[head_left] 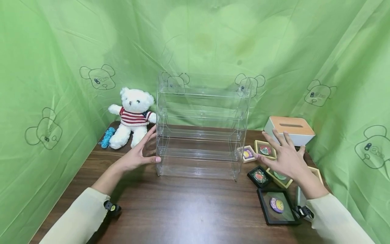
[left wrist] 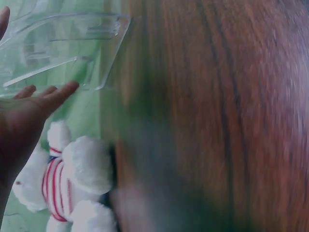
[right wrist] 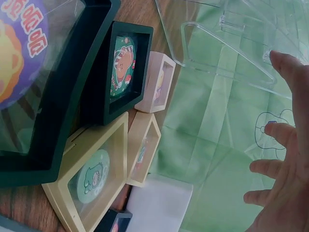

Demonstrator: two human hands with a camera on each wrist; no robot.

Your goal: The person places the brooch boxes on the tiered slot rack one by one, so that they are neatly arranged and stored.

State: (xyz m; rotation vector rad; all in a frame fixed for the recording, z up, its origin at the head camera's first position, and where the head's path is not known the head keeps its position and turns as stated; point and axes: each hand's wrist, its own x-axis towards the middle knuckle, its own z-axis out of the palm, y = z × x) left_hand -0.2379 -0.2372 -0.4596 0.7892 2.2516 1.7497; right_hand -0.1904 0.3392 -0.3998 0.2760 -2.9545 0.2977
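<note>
A clear acrylic display rack [head_left: 199, 135] with several tiers stands upright on the wooden table. My left hand [head_left: 137, 156] is at its left side, thumb by the front edge and fingers extended along the side panel; whether they touch is hard to tell. My right hand [head_left: 286, 157] is spread to the right of the rack, above several small display frames, and holds nothing. Below it are a black frame [right wrist: 145, 58] with a bear badge and a yellow frame [right wrist: 120, 145] with a green badge. A larger black frame [head_left: 266, 220] lies nearer the front.
A white teddy bear [head_left: 134, 101] in a striped sweater sits left of the rack, beside a blue yarn bundle [head_left: 107, 137]. At the back right stands a tissue box [head_left: 297, 123] with a wooden lid. Green curtain [head_left: 201, 40] surrounds the table [head_left: 182, 206].
</note>
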